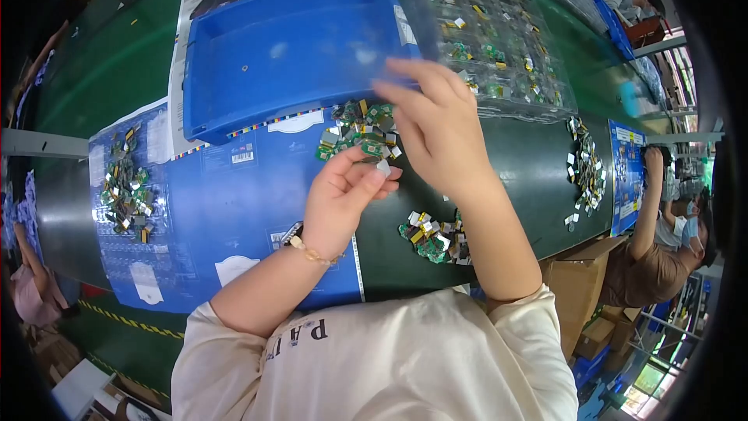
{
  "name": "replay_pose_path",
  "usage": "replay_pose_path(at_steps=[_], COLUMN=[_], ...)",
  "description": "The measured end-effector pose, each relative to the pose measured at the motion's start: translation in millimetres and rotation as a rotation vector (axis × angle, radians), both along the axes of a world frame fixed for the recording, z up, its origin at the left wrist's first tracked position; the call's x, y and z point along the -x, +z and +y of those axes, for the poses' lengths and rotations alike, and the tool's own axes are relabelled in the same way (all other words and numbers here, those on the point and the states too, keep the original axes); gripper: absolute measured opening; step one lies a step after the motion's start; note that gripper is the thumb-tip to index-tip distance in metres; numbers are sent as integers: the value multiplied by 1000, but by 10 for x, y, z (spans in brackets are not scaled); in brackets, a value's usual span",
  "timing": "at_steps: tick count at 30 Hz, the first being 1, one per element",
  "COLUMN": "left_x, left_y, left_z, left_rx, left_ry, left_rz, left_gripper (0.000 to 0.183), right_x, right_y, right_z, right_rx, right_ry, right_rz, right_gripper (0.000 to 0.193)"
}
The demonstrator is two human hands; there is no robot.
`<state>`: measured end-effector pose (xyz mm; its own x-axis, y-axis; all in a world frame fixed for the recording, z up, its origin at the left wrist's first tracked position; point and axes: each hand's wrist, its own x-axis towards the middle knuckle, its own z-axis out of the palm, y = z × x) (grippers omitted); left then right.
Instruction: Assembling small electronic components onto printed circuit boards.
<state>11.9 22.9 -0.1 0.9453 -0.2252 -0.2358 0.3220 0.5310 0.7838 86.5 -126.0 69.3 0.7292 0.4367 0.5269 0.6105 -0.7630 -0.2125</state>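
My left hand (343,191) is closed, pinching a small circuit board (382,166) with a pale silvery part between thumb and fingers. Just right of it, my right hand (438,129) is raised near the bin's front edge. Its fingers are stretched apart and their tips are smeared by motion; I see nothing in them. Beyond both hands lies a pile of small green circuit boards (360,126) with silver and yellow parts. Closer to my body, a second board pile (431,235) is partly covered by my right forearm.
A blue plastic bin (284,54) stands beyond my hands, on printed sheets. Clear trays (499,39) holding boards are stacked at the far right. More boards lie in a left-hand heap (126,187) and a right-hand heap (584,164). A co-worker's arm (648,203) reaches in at the right.
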Motion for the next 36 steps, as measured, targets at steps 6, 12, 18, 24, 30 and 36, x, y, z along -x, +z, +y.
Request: replay_pose_path(at_steps=[6,12,18,24,30,36], left_x=[91,97,170,219,219,186], left_y=[-73,-30,-21,15,-10,39], left_z=[-81,-94,-139,-184,-221,-199], left_rx=[-60,-127,-278,-158,-112,-80], left_ry=[-90,-231,-377,-463,-543,-557], left_rz=[-152,-119,-200,-202,-211,-164], left_gripper=[27,26,26,26,26,27], right_x=[406,715,968,1187,1411,1493], right_y=[-119,-177,-234,-260,-356,-267], right_z=[-272,-455,-595,-658,-690,-685], right_rx=[-197,-364,-321,-473,-702,-842], right_ry=[312,72,-109,-104,-180,-210], right_rz=[503,573,435,451,720,861], right_gripper=[33,29,17,12,11,11])
